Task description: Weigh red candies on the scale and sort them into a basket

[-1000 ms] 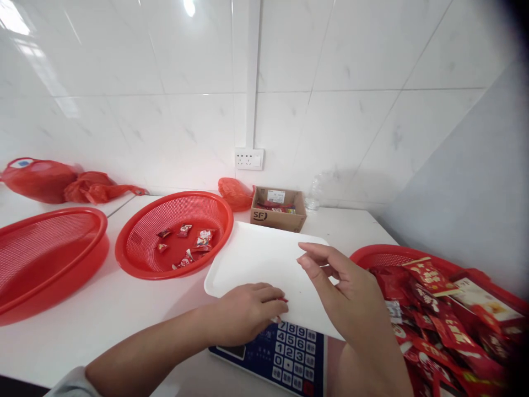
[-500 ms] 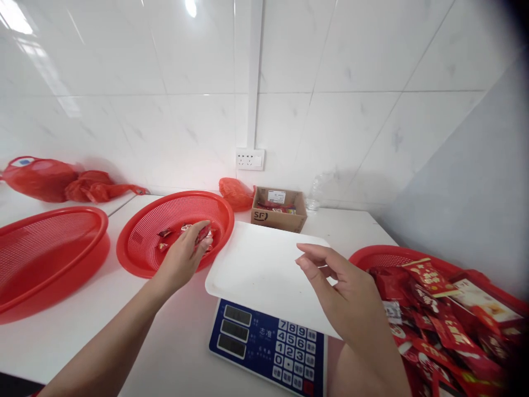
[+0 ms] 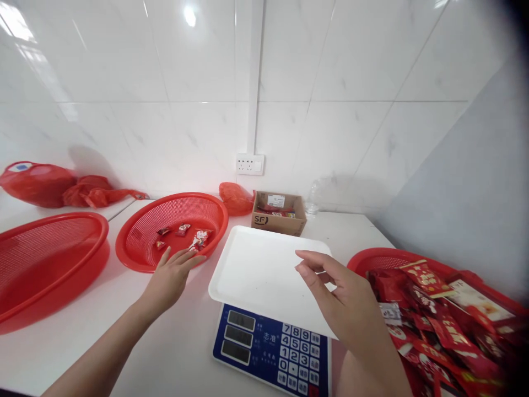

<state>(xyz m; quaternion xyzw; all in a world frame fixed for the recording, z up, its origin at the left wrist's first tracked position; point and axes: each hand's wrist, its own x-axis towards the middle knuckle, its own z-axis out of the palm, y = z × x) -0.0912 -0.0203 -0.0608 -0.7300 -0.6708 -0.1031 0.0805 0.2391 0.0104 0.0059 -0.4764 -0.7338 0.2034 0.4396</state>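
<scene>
My left hand [image 3: 171, 275] is at the near rim of the middle red basket [image 3: 136, 223], fingers spread and holding nothing. Several small wrapped packets [image 3: 201, 237] lie inside that basket, just beyond my fingertips. Over the right part of the white weighing tray [image 3: 264, 270] is my right hand [image 3: 336, 286], its fingers curved, thumb and index fingertips close with a small gap, nothing visible between them. The tray sits on a blue scale [image 3: 273, 350] with a keypad and three dark displays.
Another red basket [image 3: 53, 264] stands at the left. At the right, a red basket [image 3: 384, 253] is heaped with red packets [image 3: 450, 331]. By the wall are red plastic bags [image 3: 235, 198], a cardboard box [image 3: 279, 220] and clear plastic [image 3: 316, 196].
My left hand has let go of a red packet, which now lies in the middle basket, and has drawn back toward me with its fingers opened. My right hand has barely moved.
</scene>
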